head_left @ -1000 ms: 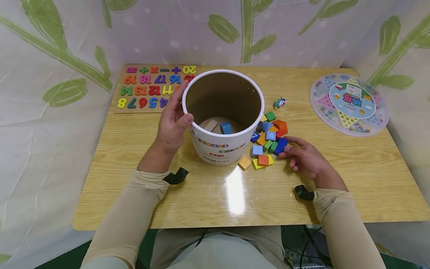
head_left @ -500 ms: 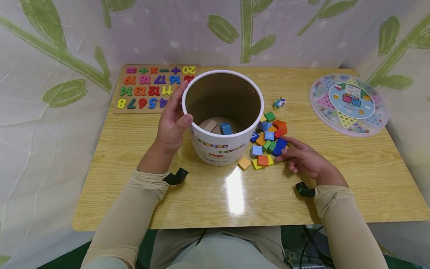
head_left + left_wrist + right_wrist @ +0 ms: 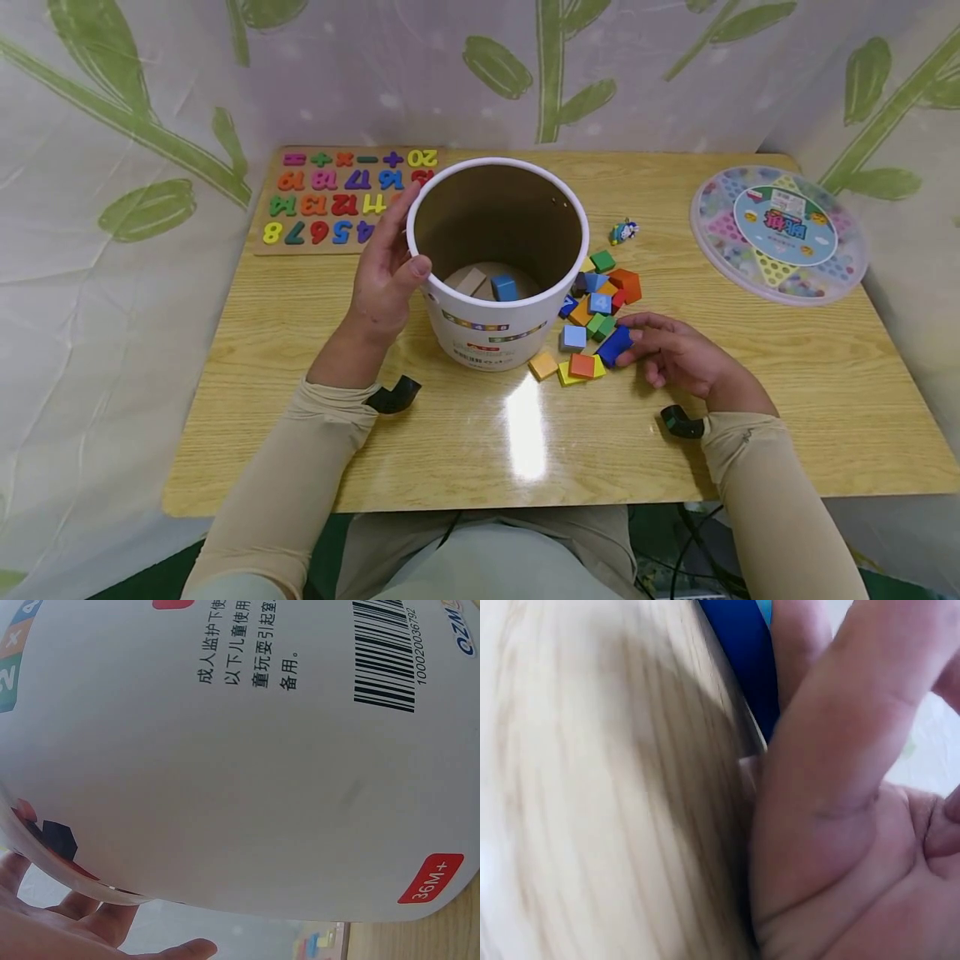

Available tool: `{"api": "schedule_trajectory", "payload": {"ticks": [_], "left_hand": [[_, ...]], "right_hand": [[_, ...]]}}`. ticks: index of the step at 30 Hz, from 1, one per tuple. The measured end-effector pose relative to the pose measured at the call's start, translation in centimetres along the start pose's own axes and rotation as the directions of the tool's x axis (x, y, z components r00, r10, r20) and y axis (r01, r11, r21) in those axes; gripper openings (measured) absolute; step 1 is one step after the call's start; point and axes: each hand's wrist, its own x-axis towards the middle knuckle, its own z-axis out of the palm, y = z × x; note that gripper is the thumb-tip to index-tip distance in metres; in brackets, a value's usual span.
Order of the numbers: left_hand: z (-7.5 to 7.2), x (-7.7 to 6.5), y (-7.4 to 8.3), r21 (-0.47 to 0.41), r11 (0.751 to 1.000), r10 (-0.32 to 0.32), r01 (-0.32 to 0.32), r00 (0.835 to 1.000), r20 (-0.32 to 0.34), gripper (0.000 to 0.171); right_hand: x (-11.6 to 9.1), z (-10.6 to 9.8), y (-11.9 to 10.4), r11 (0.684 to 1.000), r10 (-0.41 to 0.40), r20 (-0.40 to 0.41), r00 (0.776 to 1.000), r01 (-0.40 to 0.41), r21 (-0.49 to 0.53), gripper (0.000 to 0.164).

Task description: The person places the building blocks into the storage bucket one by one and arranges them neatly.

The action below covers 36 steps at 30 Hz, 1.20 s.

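Note:
In the head view, my left hand [image 3: 386, 279] holds the white bucket [image 3: 487, 333] by its left rim, thumb at the near side and fingers along the outer wall. Inside the bucket lie a blue block [image 3: 505, 288] and a plain wooden block [image 3: 471, 281]. My right hand [image 3: 678, 358] has its thumb and fingertips at a dark blue block [image 3: 614, 346], at the near right side of a pile of coloured blocks [image 3: 600, 303]. In the right wrist view, the blue block [image 3: 739, 660] shows past the fingers, partly hidden by them.
A wooden number board [image 3: 322, 204] lies behind the bucket at left. The round Chinese checkers box [image 3: 780, 233] is at the back right. A small blue figure [image 3: 623, 231] lies beyond the pile. Near the bucket are an orange block [image 3: 543, 365] and a red block [image 3: 581, 365].
The dark blue block has come nearer and turned as my right fingers shifted over it. The red, yellow and orange blocks beside it slid slightly left and nearer. My left hand stayed on the bucket.

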Motion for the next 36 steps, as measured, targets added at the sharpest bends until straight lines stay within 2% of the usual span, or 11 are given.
{"api": "schedule_trajectory", "payload": {"ticks": [6, 15, 18, 21, 24, 28, 32, 36], "left_hand": [[-0.05, -0.09, -0.13, 0.001, 1.0, -0.01, 0.01, 1.0, -0.005, 0.082], [0.04, -0.03, -0.05, 0.01, 1.0, 0.008, -0.008, 1.0, 0.01, 0.081], [0.08, -0.02, -0.09, 0.009, 1.0, 0.012, -0.012, 1.0, 0.012, 0.081], [0.08, -0.03, -0.1, 0.006, 1.0, 0.01, -0.011, 1.0, 0.011, 0.081], [0.05, -0.05, -0.03, 0.015, 1.0, 0.006, -0.006, 1.0, 0.006, 0.082], [0.04, -0.06, 0.05, 0.016, 1.0, -0.002, 0.002, 1.0, 0.003, 0.081], [0.04, -0.02, -0.05, 0.008, 1.0, 0.003, -0.003, 1.0, 0.005, 0.081], [-0.01, 0.03, -0.12, 0.003, 1.0, 0.009, -0.009, 1.0, 0.001, 0.082]], "right_hand": [[-0.06, 0.0, 0.13, 0.999, 0.02, 0.042, 0.999, -0.019, -0.039, 0.048], [-0.18, -0.04, 0.25, 1.0, 0.011, 0.056, 0.998, -0.011, -0.005, 0.048], [-0.33, -0.12, 0.39, 1.0, -0.011, 0.027, 1.0, 0.011, 0.006, 0.043], [-0.45, -0.2, 0.43, 0.999, -0.042, -0.039, 0.998, 0.043, 0.011, 0.034], [-0.5, -0.19, 0.35, 0.999, -0.053, -0.095, 0.994, 0.054, 0.001, 0.034], [-0.51, -0.28, 0.49, 0.999, -0.034, -0.081, 0.996, 0.031, -0.045, 0.043], [-0.54, -0.18, 0.94, 0.991, -0.018, -0.048, 0.999, 0.011, -0.136, 0.047], [-0.51, 0.43, 1.02, 0.972, 0.012, -0.084, 0.996, -0.031, -0.231, 0.048]]}}
